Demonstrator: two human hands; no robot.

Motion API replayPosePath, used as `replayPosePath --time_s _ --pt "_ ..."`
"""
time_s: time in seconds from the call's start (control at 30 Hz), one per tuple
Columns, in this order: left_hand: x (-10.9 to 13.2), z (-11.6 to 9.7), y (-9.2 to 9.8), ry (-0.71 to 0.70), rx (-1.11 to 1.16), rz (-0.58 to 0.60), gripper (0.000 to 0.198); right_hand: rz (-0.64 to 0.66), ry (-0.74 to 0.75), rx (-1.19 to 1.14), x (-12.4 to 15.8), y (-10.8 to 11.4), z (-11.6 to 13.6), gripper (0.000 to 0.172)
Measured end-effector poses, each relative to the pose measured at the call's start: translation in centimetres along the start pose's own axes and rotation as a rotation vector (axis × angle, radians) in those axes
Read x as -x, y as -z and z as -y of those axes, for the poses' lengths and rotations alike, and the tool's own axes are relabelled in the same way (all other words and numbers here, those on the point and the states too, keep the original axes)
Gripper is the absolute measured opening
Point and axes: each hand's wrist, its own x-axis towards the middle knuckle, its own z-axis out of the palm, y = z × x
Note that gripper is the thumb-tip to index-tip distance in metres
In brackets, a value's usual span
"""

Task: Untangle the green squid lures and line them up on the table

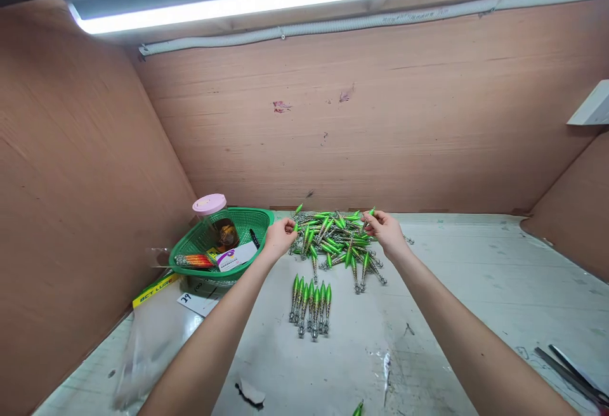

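Nearest: one green lure (358,409). I count seven lures (316,311) lined up: green-nosed, speckled, metal-hooked. Left hand (281,236), right hand (386,231) each pinch one; pile (340,221) uncountable.

Table: you have a pale, scuffed surface (476,264) in front of you, with dark marks toward its near side.
Main pile: your green-tipped lures (340,235) lie heaped and crisscrossed at the far side, near the back panel.
Set-out row: closer to you, a staggered row of lures (311,307) lies side by side, green ends away from you, hooks toward you.
Left: a green basket (252,218) stands here; a clear plastic bag (157,333) lies nearer you.
Near right: your scissors (566,375) lie partly out of view.
Near edge: you have a torn scrap (251,394), a whitish sliver (386,375) and a cut-off lure tip (358,409) in view.
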Motion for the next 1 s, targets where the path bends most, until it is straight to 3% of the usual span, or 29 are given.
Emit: replayPosePath --time_s 0.1,0.2,0.37,0.47,0.7,1.0 --pt "0.0 -0.6 0.4 0.058 0.137 -0.001 0.014 -0.017 -0.004 -0.061 0.5 0.3 0.8 0.063" --pt "1.6 -2.1 0.8 0.097 0.317 0.099 0.021 0.017 -0.019 -0.130 2.2 0.7 2.4 0.062" --pt "6.8 -4.6 1.5 0.217 0.678 0.459 0.034 0.415 -0.167 -0.314 7.4 0.6 5.7 0.045" --pt "9.2 -5.3 1.6 0.254 0.787 0.602 0.038 0.523 -0.218 -0.318 10.1 0.3 6.9 0.040" --pt "11.0 -5.6 1.3 0.260 0.811 0.695 0.034 0.646 -0.224 -0.360 12.4 0.7 6.8 0.031" --pt "11.5 -5.4 1.1 0.303 0.826 0.658 0.036 0.649 -0.259 -0.363 13.2 0.8 6.7 0.034"
